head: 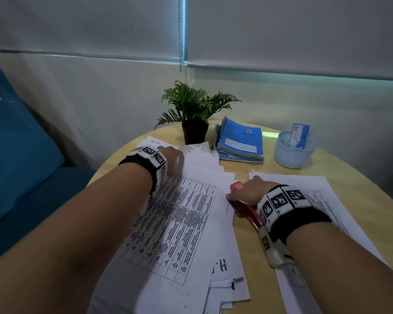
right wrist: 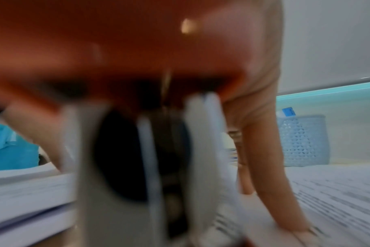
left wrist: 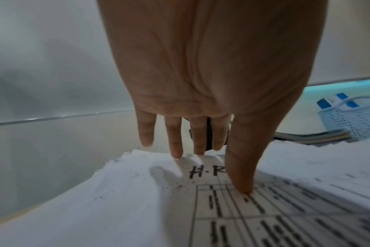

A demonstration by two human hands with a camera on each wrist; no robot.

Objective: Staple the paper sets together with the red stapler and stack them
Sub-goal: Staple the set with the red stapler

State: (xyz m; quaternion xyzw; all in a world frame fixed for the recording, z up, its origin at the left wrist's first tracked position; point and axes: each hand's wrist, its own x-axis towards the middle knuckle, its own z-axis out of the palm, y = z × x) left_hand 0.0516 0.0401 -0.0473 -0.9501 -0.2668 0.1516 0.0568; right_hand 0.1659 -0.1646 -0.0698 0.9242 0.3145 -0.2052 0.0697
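Gripping the red stapler (head: 243,206), the right hand (head: 250,191) curls its fingers over the top of the tool, which lies on the wooden table (head: 254,279) in the gap between two spreads of paper; the right wrist view is blurred, and only red plastic and grey metal show close to the lens. To the left lies a loose pile of printed sheets (head: 186,234), the top one ruled as a table of small text too fine to read. The left hand (head: 171,159) rests on the far end of this pile with fingers straight and spread, grasping nothing; in the left wrist view the thumb (left wrist: 241,180) presses the ruled sheet just beside the handwritten letters "H·R" (the rest is covered), and two fingertips (left wrist: 176,152) touch the paper edge. A lower sheet near the pile's near edge shows a handwritten "H". A second set of papers (head: 340,200) lies under and beyond the right wrist. Farther back stand a potted plant (head: 194,114), a stack of blue spiral notebooks (head: 241,141) with an illegible logo, and a pale blue mesh cup (head: 292,152) holding a blue-and-white box.
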